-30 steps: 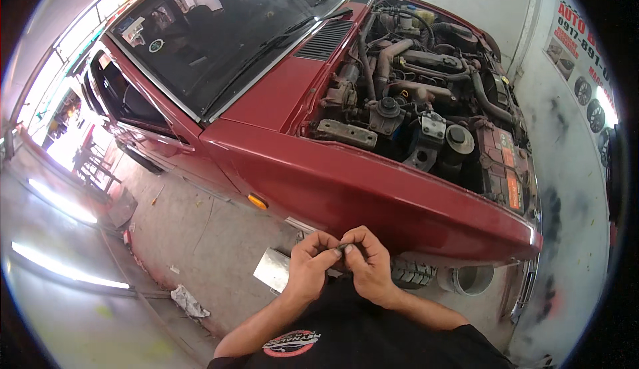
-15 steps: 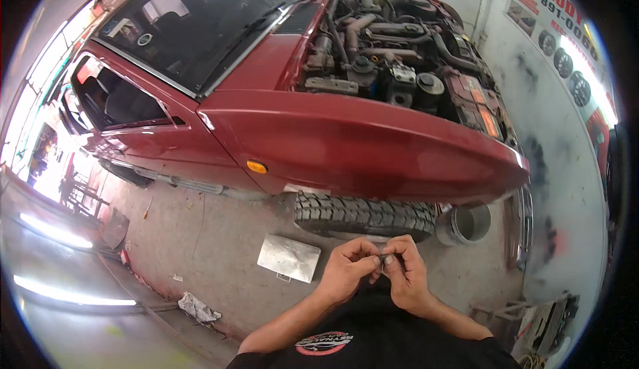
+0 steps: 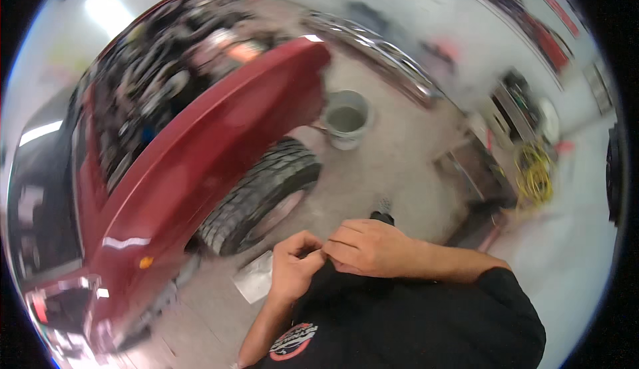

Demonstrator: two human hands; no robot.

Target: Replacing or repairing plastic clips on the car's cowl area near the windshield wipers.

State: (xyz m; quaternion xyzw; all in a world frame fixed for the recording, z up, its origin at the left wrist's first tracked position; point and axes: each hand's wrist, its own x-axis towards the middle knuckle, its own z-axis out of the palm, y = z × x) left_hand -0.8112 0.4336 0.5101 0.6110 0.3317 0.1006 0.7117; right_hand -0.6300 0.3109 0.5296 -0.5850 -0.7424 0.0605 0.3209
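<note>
In front of my dark shirt, my left hand (image 3: 293,266) and my right hand (image 3: 369,248) meet with their fingertips pinched together. The fingers of both are closed. Whatever sits between them is too small and too covered to make out. Just beyond my hands stands a black, treaded tire (image 3: 263,192) beneath the red fender (image 3: 219,146) of a car. Close by my left wrist, a flat silver metal case (image 3: 253,279) lies on the floor, partly covered by my arm.
The car's engine bay (image 3: 166,76) is uncovered at the far left. A grey bucket (image 3: 346,117) stands past the tire. Along the white wall lies a chrome bumper (image 3: 379,52). At right are a yellow coiled hose (image 3: 534,174) and a dark metal stand (image 3: 479,169).
My view has swung to the right, so the car now lies to the left. My right hand has turned to show its back. Both hands stay pinched together.
</note>
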